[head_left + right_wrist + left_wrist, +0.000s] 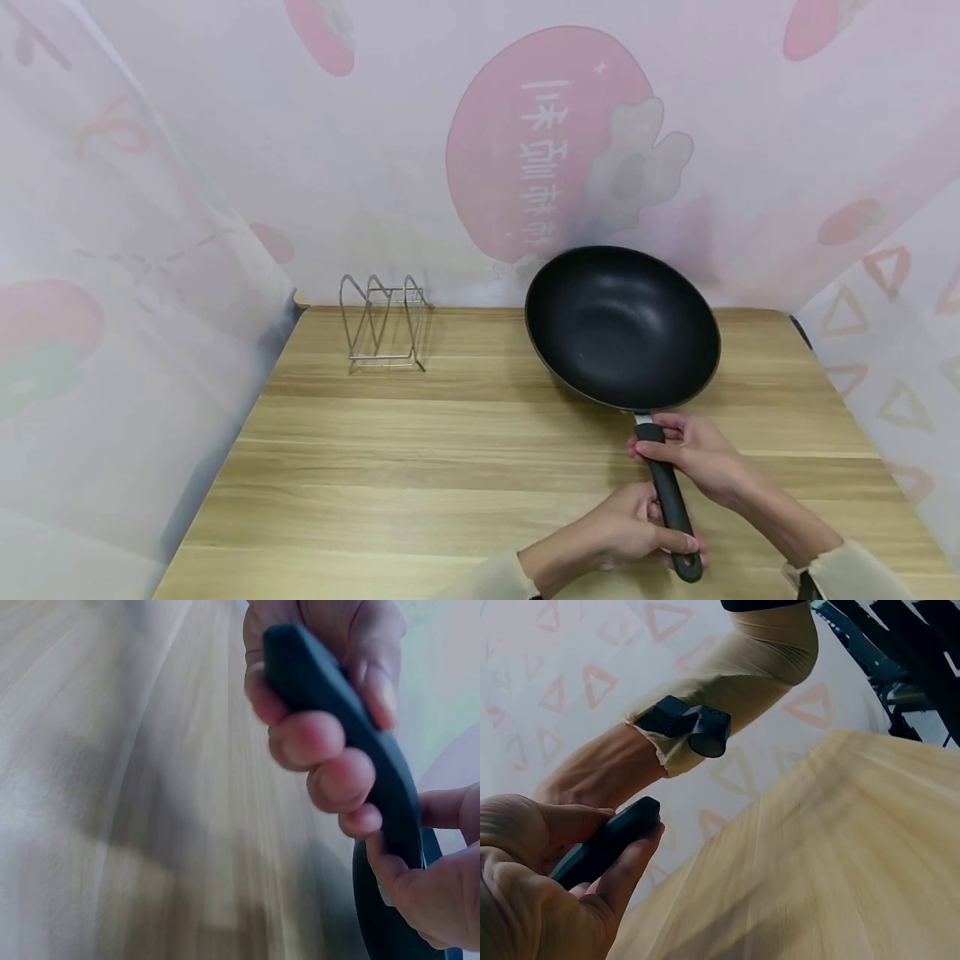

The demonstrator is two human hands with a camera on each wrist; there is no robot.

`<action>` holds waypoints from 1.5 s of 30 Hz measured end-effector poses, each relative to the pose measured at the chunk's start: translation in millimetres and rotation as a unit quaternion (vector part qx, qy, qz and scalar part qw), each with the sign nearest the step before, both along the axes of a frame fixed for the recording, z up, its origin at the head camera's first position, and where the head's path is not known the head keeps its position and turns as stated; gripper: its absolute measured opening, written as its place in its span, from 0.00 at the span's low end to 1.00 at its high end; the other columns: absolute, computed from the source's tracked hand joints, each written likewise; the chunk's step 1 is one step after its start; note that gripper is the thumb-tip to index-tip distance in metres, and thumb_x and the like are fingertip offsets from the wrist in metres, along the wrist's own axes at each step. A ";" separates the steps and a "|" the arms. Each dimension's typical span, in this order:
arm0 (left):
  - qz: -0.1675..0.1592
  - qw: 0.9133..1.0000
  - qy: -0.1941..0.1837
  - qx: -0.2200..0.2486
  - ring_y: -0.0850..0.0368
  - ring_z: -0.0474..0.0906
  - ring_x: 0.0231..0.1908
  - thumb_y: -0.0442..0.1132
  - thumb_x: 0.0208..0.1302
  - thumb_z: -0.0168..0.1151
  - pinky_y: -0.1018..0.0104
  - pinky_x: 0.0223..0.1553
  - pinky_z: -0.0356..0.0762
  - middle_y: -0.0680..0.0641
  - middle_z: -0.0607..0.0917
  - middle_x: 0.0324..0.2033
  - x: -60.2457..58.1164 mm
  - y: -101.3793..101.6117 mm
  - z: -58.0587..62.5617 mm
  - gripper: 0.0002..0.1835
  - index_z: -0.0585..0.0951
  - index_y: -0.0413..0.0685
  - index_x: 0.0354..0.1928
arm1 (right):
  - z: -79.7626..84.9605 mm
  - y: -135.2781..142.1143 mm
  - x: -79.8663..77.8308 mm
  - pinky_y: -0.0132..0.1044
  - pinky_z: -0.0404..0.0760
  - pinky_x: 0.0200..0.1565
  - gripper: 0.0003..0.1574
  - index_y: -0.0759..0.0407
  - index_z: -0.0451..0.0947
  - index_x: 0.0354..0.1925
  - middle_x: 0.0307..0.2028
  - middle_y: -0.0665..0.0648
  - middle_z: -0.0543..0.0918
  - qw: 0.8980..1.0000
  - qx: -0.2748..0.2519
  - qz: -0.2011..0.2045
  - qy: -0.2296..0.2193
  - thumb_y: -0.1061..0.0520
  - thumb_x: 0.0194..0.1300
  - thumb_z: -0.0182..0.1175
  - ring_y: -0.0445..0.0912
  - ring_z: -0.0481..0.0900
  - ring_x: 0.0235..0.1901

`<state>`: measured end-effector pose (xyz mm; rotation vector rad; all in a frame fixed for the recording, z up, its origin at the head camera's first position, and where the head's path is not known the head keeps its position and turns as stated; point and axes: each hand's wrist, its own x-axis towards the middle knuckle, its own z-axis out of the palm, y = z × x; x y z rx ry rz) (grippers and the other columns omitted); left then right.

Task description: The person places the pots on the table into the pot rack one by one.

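Note:
A black frying pan (622,325) with deep, curved sides is at the right of the table, its inside facing the head camera. Its handle (671,496) points towards the person. My right hand (708,458) grips the handle close to the pan, thumb on top. Near the handle's end, my left hand (630,525) holds it between thumb and fingers. The right wrist view shows the left hand's fingers (341,780) curled round the handle above the tabletop. Whether the pan's base touches the table is hidden.
A wire rack (382,325) with upright loops stands at the back left of the wooden table (420,467). Printed cloth walls (397,150) enclose the back and both sides. A dark frame (907,667) appears beyond the table edge in the left wrist view.

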<state>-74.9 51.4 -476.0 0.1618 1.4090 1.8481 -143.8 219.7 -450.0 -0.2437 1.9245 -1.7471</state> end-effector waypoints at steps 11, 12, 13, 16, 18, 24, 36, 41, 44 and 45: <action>0.020 0.975 0.168 -0.145 0.69 0.86 0.29 0.33 0.64 0.74 0.77 0.40 0.77 0.55 0.92 0.28 3.4 -18.6 5.0 0.12 0.79 0.52 0.43 | 7.6 -28.0 0.1 0.34 0.89 0.45 0.33 0.83 0.67 0.63 0.42 0.66 0.90 0.995 0.081 -0.026 0.060 0.64 0.71 0.69 0.47 0.91 0.40; 0.021 0.972 0.178 -0.152 0.70 0.86 0.28 0.33 0.64 0.75 0.77 0.39 0.77 0.56 0.91 0.28 3.4 -19.9 4.8 0.12 0.80 0.51 0.43 | 8.0 -29.9 0.2 0.34 0.89 0.44 0.32 0.82 0.67 0.62 0.42 0.65 0.90 0.994 0.081 -0.027 0.063 0.63 0.71 0.69 0.47 0.91 0.40; 0.022 0.969 0.189 -0.159 0.70 0.85 0.27 0.34 0.64 0.75 0.77 0.37 0.77 0.56 0.91 0.27 3.5 -21.1 4.9 0.12 0.80 0.51 0.43 | 8.3 -31.7 0.3 0.34 0.89 0.44 0.32 0.82 0.68 0.62 0.42 0.66 0.90 0.994 0.080 -0.028 0.065 0.63 0.71 0.69 0.47 0.91 0.40; 0.030 0.955 0.220 -0.196 0.71 0.81 0.24 0.36 0.63 0.76 0.77 0.33 0.77 0.59 0.87 0.25 4.0 -23.9 4.3 0.11 0.80 0.51 0.41 | 9.5 -37.5 1.2 0.35 0.89 0.44 0.30 0.81 0.69 0.61 0.44 0.67 0.89 0.994 0.074 -0.032 0.072 0.64 0.71 0.69 0.46 0.91 0.40; 0.040 0.942 0.246 -0.225 0.71 0.77 0.22 0.37 0.61 0.77 0.76 0.28 0.75 0.60 0.84 0.24 4.3 -25.3 3.8 0.12 0.80 0.50 0.38 | 11.1 -41.3 1.8 0.36 0.90 0.45 0.29 0.81 0.68 0.61 0.46 0.69 0.87 0.994 0.066 -0.035 0.078 0.66 0.72 0.67 0.48 0.91 0.42; 0.072 0.903 0.325 -0.272 0.72 0.71 0.21 0.39 0.57 0.78 0.78 0.22 0.70 0.60 0.79 0.22 4.7 -31.9 4.6 0.13 0.79 0.50 0.36 | 18.5 -53.7 2.0 0.38 0.90 0.45 0.21 0.79 0.69 0.59 0.45 0.67 0.84 0.993 0.056 -0.038 0.096 0.68 0.75 0.62 0.45 0.88 0.41; 0.089 0.860 0.422 -0.273 0.78 0.74 0.24 0.35 0.55 0.76 0.84 0.26 0.73 0.57 0.85 0.26 -0.9 -48.5 7.4 0.14 0.79 0.47 0.39 | 30.6 -71.5 3.1 0.36 0.82 0.50 0.22 0.77 0.63 0.65 0.47 0.62 0.75 0.996 0.005 -0.054 0.073 0.66 0.81 0.54 0.44 0.78 0.43; 0.096 0.873 0.413 -0.243 0.81 0.77 0.25 0.33 0.57 0.75 0.84 0.27 0.76 0.57 0.88 0.28 -2.1 -55.1 9.2 0.12 0.80 0.46 0.39 | 33.1 -74.7 2.3 0.36 0.82 0.52 0.25 0.77 0.61 0.68 0.49 0.61 0.73 0.996 -0.023 -0.050 0.073 0.66 0.81 0.54 0.44 0.78 0.46; 0.100 0.894 0.386 -0.202 0.80 0.80 0.28 0.30 0.59 0.74 0.82 0.30 0.80 0.57 0.90 0.31 -2.8 -59.4 8.4 0.12 0.80 0.44 0.41 | 33.9 -77.3 1.9 0.36 0.82 0.51 0.25 0.76 0.63 0.68 0.48 0.60 0.74 0.995 -0.037 -0.043 0.084 0.65 0.80 0.55 0.44 0.78 0.45; 0.102 0.902 0.375 -0.188 0.80 0.82 0.29 0.29 0.59 0.74 0.81 0.31 0.82 0.57 0.91 0.31 -3.0 -60.8 8.0 0.12 0.80 0.43 0.42 | 33.9 -78.2 1.7 0.35 0.82 0.50 0.25 0.75 0.63 0.67 0.47 0.60 0.74 0.995 -0.040 -0.040 0.088 0.65 0.80 0.56 0.44 0.78 0.44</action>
